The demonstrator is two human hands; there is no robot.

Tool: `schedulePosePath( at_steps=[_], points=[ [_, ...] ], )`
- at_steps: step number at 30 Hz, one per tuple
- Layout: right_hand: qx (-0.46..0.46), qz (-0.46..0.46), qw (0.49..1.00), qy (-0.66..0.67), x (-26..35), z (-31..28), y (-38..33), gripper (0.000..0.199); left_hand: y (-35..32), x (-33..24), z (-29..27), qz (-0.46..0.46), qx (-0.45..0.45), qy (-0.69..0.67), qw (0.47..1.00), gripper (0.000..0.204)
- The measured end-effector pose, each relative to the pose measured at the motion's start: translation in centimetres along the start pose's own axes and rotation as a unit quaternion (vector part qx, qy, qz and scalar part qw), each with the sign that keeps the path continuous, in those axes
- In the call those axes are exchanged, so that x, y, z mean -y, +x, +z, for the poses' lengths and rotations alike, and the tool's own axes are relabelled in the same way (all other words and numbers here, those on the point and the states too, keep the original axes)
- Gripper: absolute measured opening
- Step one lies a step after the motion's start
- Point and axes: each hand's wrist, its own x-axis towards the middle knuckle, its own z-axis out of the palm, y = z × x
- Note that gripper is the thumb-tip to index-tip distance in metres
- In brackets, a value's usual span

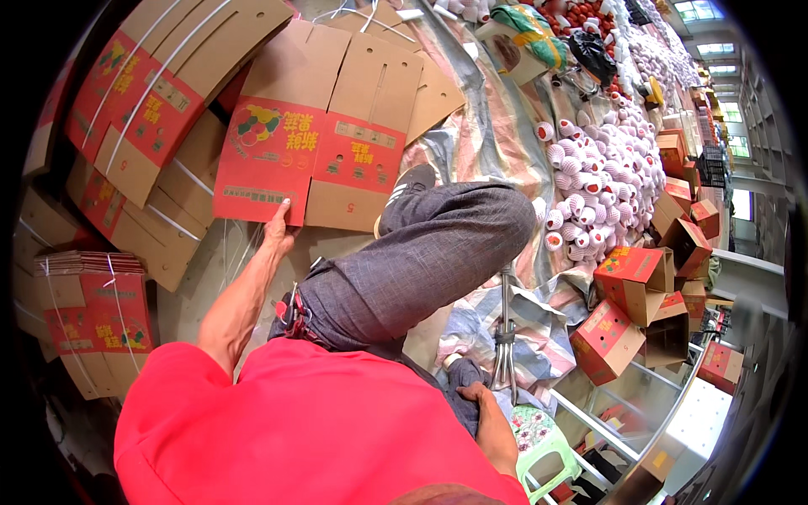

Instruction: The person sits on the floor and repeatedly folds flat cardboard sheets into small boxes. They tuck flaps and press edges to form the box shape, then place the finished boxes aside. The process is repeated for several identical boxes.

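Observation:
My left hand point(279, 225) grips the near edge of a flat, unfolded red and brown cardboard box point(324, 130) that lies on the floor ahead of me. My raised knee in grey trousers point(438, 244) is just right of it. My right hand point(478, 396) rests low beside my leg, near the base of a metal tool point(504, 332) that stands upright; whether it holds anything I cannot tell. My red shirt point(303, 429) fills the lower picture.
Bundles of flat boxes point(93, 311) tied with white straps lie at left and top left. A heap of fruit in white foam nets point(602, 181) spreads at right on a striped tarp. Assembled red boxes point(635, 282) stand beyond, with a green plastic stool point(543, 446) below.

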Motion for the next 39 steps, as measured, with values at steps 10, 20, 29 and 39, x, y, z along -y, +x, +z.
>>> schedulePosePath(
  at_steps=[10,20,29,39],
  points=[
    [-0.003,-0.064,0.997,-0.038,0.6,0.2,1.5,0.076,-14.9,-6.3,11.4,0.184,0.11,0.147,0.966,0.041],
    [-0.025,-0.007,0.999,0.035,1.1,1.1,-1.6,0.054,-29.7,-13.5,23.7,0.156,0.284,0.093,0.941,0.038],
    [-0.07,-0.029,0.996,0.05,1.6,0.1,-2.0,0.054,-34.3,-8.5,26.8,0.316,0.23,0.097,0.915,0.042],
    [-0.424,-0.269,0.779,0.376,0.9,-12.2,-6.2,0.063,-31.6,-4.9,33.6,0.344,0.375,0.228,0.83,0.032]
  ],
)
